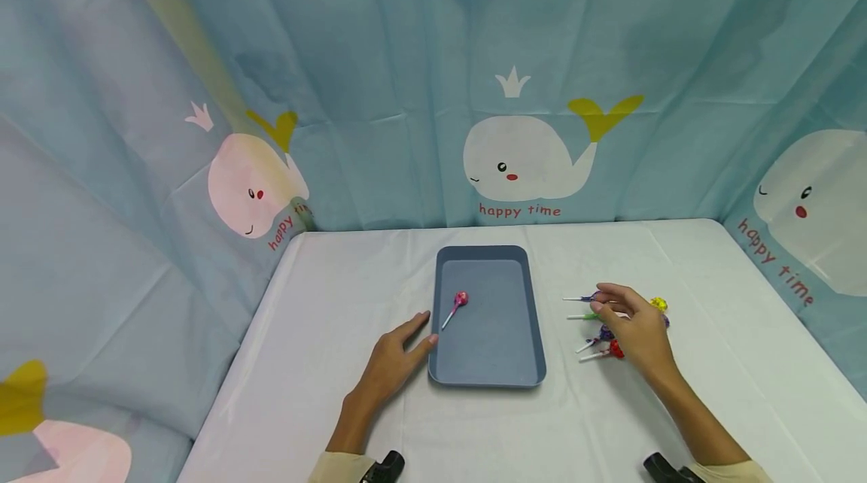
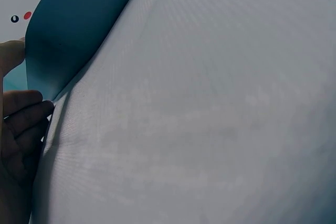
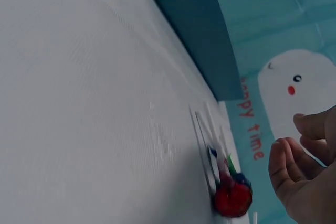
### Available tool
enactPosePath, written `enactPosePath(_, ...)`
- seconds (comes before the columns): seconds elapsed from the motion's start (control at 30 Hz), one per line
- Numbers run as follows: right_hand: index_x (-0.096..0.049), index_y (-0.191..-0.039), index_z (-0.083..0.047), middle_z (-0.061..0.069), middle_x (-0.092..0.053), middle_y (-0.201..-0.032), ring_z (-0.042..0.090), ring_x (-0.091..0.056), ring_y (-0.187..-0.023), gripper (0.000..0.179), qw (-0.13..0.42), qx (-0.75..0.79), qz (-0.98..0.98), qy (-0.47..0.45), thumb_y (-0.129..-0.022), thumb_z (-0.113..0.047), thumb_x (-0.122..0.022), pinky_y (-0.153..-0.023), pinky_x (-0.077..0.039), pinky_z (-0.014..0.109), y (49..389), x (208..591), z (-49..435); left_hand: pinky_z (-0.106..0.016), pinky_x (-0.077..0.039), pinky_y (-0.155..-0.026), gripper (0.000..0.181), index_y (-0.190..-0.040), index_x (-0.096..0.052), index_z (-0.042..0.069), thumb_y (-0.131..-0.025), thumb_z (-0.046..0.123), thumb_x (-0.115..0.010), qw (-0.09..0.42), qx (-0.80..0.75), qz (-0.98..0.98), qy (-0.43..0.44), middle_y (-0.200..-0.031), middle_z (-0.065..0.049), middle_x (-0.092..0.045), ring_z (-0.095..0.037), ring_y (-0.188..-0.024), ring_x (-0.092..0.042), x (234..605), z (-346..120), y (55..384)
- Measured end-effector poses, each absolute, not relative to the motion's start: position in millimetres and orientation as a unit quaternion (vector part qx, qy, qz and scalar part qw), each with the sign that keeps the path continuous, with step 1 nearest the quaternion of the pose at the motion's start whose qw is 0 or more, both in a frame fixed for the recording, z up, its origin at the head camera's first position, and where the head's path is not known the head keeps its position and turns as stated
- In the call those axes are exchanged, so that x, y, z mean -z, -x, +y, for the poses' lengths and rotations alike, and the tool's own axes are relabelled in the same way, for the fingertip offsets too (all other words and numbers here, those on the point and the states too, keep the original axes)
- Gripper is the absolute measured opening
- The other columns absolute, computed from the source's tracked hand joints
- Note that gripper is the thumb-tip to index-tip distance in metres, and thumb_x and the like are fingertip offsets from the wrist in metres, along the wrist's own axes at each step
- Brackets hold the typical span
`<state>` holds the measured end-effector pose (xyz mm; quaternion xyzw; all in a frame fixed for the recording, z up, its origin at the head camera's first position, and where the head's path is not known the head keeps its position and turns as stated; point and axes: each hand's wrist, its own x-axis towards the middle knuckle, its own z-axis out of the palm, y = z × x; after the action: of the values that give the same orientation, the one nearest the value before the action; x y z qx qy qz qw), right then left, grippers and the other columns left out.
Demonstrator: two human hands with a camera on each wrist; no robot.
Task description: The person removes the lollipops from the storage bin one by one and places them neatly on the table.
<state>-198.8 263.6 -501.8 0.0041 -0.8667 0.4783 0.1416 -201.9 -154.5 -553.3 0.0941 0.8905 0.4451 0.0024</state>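
Observation:
A blue-grey tray [image 1: 488,325] lies on the white-covered table, and a pink lollipop [image 1: 460,299] rests inside it, toward the left side. My left hand [image 1: 394,361] touches the tray's left rim, thumb and fingers spread. Over a group of lollipops to the right of the tray hovers my right hand [image 1: 637,329], its fingers bent. The right wrist view shows a gap between thumb and fingers, with nothing held. Around that hand lie a red lollipop [image 1: 616,349], a dark purple one [image 1: 605,332] and a yellow one [image 1: 658,305]; others are partly hidden beneath it.
White cloth [image 1: 325,302] covers the table. A blue curtain [image 1: 393,167] with whale prints hangs along the back and both sides. The tray's raised rim stands between the two hands.

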Motion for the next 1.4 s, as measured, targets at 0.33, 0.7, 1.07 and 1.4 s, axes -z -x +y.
enactPosePath(0.33, -0.066, -0.139, -0.004, 0.019, -0.073, -0.125, -0.005, -0.067, -0.097, 0.04, 0.103, -0.531, -0.841, -0.018, -0.105, -0.023, -0.071, -0.075, -0.061, 0.017, 207, 501, 232, -0.053, -0.038, -0.125, 0.066, -0.157, -0.056, 0.022, -0.101, 0.055, -0.068, 0.002, -0.443, 0.891, -0.095, -0.159, -0.002, -0.055, -0.028, -0.15, -0.048, 554, -155, 203)
enactPosePath(0.7, -0.067, -0.137, -0.003, 0.019, -0.074, -0.124, 0.001, -0.069, -0.098, 0.04, 0.091, -0.568, -0.817, -0.042, -0.101, -0.019, -0.075, -0.076, -0.063, 0.021, 213, 499, 200, -0.053, -0.038, -0.124, 0.067, -0.157, -0.056, 0.021, -0.101, 0.056, -0.067, 0.001, -0.447, 0.89, -0.096, -0.159, -0.003, -0.055, -0.028, -0.151, -0.048, 554, -155, 201)
enactPosePath(1.07, -0.066, -0.138, -0.002, 0.022, -0.073, -0.128, 0.018, -0.071, -0.11, 0.039, 0.06, -0.59, -0.804, -0.055, -0.102, -0.016, -0.074, -0.082, -0.061, 0.019, 216, 499, 170, -0.053, -0.037, -0.125, 0.067, -0.156, -0.056, 0.022, -0.1, 0.057, -0.068, 0.003, -0.444, 0.891, -0.094, -0.159, -0.001, -0.055, -0.027, -0.151, -0.047, 553, -155, 202)
enactPosePath(1.4, -0.067, -0.136, -0.002, 0.023, -0.073, -0.125, 0.022, -0.073, -0.106, 0.038, 0.052, -0.603, -0.794, -0.064, -0.1, -0.012, -0.075, -0.08, -0.064, 0.025, 224, 504, 152, -0.052, -0.038, -0.125, 0.066, -0.156, -0.056, 0.025, -0.1, 0.057, -0.068, 0.001, -0.445, 0.891, -0.091, -0.159, -0.001, -0.055, -0.027, -0.151, -0.048, 554, -155, 202)
